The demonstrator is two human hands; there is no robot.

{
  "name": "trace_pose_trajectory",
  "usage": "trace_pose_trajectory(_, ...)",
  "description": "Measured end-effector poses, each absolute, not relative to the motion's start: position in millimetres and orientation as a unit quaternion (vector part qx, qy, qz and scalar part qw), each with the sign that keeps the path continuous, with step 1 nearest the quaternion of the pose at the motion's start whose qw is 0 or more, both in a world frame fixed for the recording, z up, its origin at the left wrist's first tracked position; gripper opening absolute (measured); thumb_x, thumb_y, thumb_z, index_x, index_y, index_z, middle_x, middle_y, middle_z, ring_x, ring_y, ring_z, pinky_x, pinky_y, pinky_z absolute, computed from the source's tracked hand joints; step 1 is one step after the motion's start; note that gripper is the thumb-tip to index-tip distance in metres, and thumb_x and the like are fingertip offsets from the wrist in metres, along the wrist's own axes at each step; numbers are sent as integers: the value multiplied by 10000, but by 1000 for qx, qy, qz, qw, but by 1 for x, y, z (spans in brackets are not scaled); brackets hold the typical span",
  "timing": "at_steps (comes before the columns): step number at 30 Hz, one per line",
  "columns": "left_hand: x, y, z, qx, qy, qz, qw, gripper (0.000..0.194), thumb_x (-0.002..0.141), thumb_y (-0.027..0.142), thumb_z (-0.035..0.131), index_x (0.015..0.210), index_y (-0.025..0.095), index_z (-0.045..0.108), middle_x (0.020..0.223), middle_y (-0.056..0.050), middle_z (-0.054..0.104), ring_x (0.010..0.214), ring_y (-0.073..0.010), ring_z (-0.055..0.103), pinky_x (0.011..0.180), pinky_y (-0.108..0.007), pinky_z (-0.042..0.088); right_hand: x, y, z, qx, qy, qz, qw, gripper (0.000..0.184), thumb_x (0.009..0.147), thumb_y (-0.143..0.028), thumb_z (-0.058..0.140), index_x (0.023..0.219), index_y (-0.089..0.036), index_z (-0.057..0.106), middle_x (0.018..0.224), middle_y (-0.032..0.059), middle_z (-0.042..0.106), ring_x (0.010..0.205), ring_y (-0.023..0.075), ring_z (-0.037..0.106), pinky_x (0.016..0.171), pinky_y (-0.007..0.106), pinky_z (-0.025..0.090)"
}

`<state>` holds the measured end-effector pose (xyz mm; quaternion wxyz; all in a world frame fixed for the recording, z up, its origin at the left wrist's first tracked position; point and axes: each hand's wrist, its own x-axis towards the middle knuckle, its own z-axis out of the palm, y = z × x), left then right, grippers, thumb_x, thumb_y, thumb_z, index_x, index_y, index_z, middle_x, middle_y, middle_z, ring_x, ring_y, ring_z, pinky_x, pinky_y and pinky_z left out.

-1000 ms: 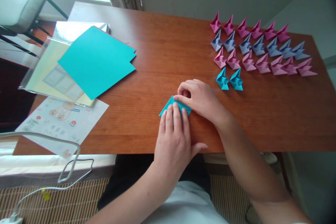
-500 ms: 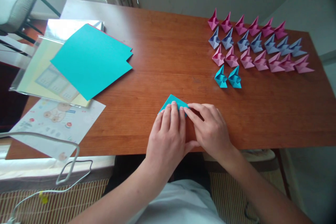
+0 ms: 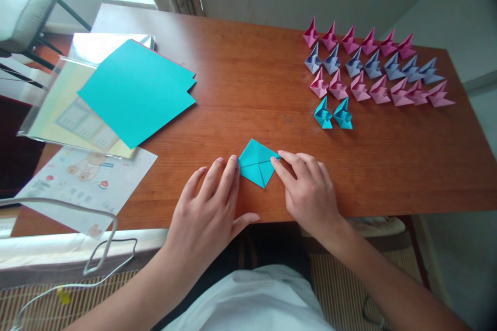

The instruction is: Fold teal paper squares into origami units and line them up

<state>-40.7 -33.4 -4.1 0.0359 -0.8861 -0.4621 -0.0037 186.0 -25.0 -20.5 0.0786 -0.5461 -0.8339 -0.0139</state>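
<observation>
A small folded turquoise origami paper (image 3: pixel 258 163) lies on the table in front of me, diamond-shaped, with crease lines or flap edges meeting near its middle. My right hand (image 3: pixel 310 186) holds its right corner with the fingertips. On the other side, my left hand (image 3: pixel 212 196) lies flat with fingers stretched out and thumb apart, its fingertips at the paper's left corner. Beyond my right hand stand two finished turquoise folded pieces (image 3: pixel 323 114), each with a pointed tip.
Rows of magenta (image 3: pixel 349 40), lavender (image 3: pixel 354 64) and pink folded pieces (image 3: pixel 359 88) stand at the back right of the wooden table (image 3: pixel 240 77). Turquoise sheets (image 3: pixel 135 93) lie on plastic-wrapped paper (image 3: pixel 46 98) at left, near a printed sheet (image 3: pixel 89 181) and a white cable (image 3: pixel 112 232).
My left hand has slid left off the folded paper, uncovering its creased face. The right hand stays at the right corner. The view has shifted slightly.
</observation>
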Motion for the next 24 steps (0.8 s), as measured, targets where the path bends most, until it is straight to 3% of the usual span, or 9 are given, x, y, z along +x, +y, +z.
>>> trace_pose_trajectory(10,-48,-36,-9,-890,-453,-43,30,799,995,610,466,1485,-21,478,1590,-217,443,1367,-406,514,1100,-541,369,189,-28,-30,-560,-818,-39,127,423,961,-130,520,1374,-116,612,1398,127,657,1199,315,569,917,474,480)
trace_pose_trajectory(16,-51,-29,-11,-889,-452,-75,3,807,984,633,465,1464,-15,485,1548,-228,500,1347,-415,521,1117,-530,367,190,-21,-29,-578,-791,21,199,353,950,-124,546,1286,-123,653,1306,127,690,1151,297,593,968,459,512)
trace_pose_trajectory(20,-54,-22,-9,-863,-493,-113,-19,685,989,511,530,1481,39,461,1502,-208,551,1301,-388,556,1081,-503,421,186,-8,-25,-611,-747,72,250,242,976,-218,569,1171,-141,691,1171,124,702,1085,280,615,962,435,524)
trace_pose_trajectory(24,-50,-23,-4,-846,-513,-145,-32,561,985,382,564,1455,87,484,1478,-184,566,1283,-368,561,1055,-487,452,176,3,-19,-649,-719,101,228,184,949,-335,646,1051,-188,690,1071,108,677,1026,287,616,896,436,529)
